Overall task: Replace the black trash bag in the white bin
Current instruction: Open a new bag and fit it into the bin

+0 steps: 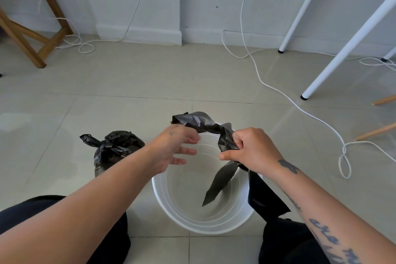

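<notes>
Black bag point(203, 124) bunched in right hand point(250, 150); left hand point(171, 148) seemingly loose-fingered.

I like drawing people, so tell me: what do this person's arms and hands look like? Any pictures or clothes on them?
Both arms are bare, with no sleeves, gloves, rings or watch showing. The right forearm has dark tattoos: a solid shape near the wrist and cursive writing farther up. The left hand has a small faint mark on its back; the right hand has a tiny one near a knuckle.
</notes>
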